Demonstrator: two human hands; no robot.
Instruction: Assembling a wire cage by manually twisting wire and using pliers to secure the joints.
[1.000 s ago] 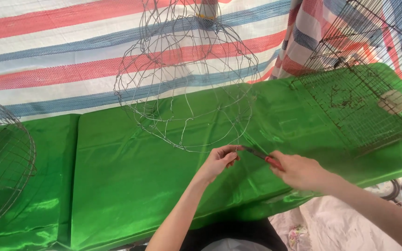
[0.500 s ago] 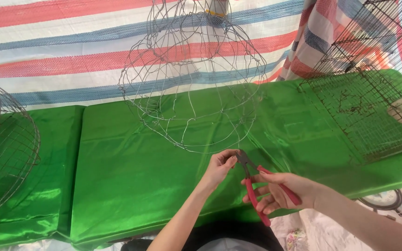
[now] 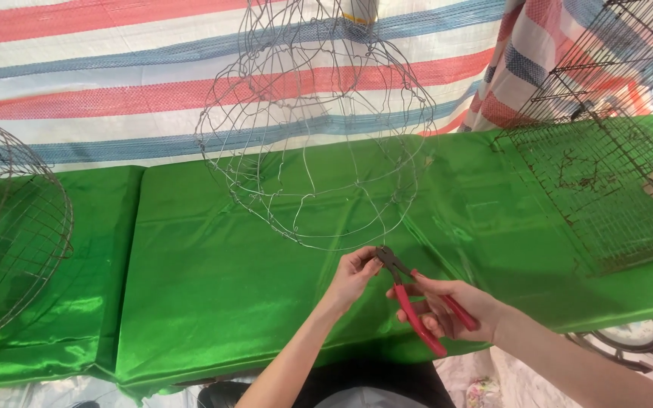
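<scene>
Pliers (image 3: 417, 306) with red handles sit nearest the camera, gripped in the right hand (image 3: 451, 306), whose fingers wrap both handles and press them toward each other, though a gap shows between them. The dark nose points up and left, toward the lowest loop of the wire work, a slant that lets the tool meet the wire end-on. Whether the nose has actually bitten onto a strand is too small to tell.

Just beside the nose, the left hand (image 3: 353, 273) pinches with thumb and fingertips at the same spot, seemingly steadying a thin strand so the tool has something fixed to work against. What exactly lies between those fingertips cannot be made out.

Directly beyond both hands stands the wire frame (image 3: 315, 151), a rounded open basket of thin silvery wire. Its bottom hoop rests on the green cloth (image 3: 205, 279) covering the table, and its narrow top rises out of view, so the low edge faces the person within easy reach.

To the right, 1 dark rectangular mesh cage (image 3: 598, 189) lies well apart from the hands. At the far left edge, 1 round rusty wire basket (image 3: 9, 234) sits partly out of the picture. Behind everything hangs a striped tarpaulin (image 3: 115, 83) in red, white and blue.
</scene>
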